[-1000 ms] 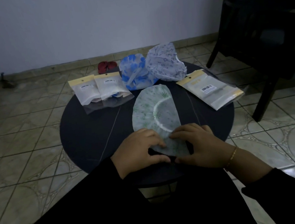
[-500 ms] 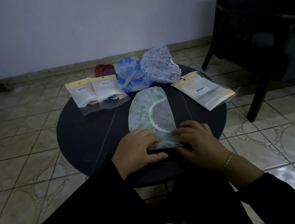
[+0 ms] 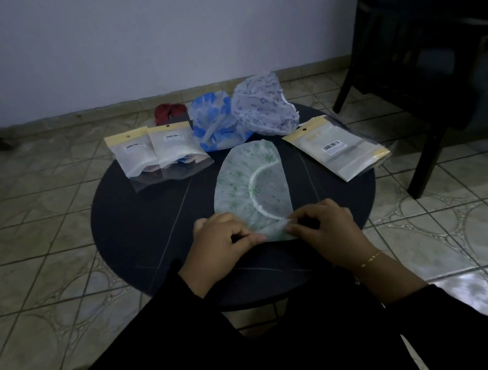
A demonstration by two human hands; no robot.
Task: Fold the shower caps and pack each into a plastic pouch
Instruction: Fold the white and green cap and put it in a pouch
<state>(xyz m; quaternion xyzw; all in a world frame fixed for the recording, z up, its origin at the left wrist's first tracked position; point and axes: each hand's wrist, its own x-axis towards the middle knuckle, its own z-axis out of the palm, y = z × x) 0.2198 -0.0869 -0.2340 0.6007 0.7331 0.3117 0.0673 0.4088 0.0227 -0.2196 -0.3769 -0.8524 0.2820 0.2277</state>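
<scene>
1. The left hand (image 3: pixel 224 239) and right hand (image 3: pixel 326 230) each pinch the near edge of the green shower cap (image 3: pixel 251 184), turning it up off the counter (image 3: pixel 151 222).
2. Risk: the slippery film could spring open if either pinch loosens.
3. Folded to a half-round, the cap lies mid-counter, long axis running away from the person, curved side left.

A round dark table (image 3: pixel 140 223) stands on a floor of pale tiles (image 3: pixel 39 220) patterned with ringed circles. Beyond the table's far edge, on the floor, lies a pair of red sandals (image 3: pixel 168 112) (partly cut off by the tabletop). A plain pale wall (image 3: pixel 150 39) rises behind, with a tiled skirting along its foot. At the right stands dark wooden furniture (image 3: pixel 420 51), a chair by its legs, though dimness hides detail.
</scene>
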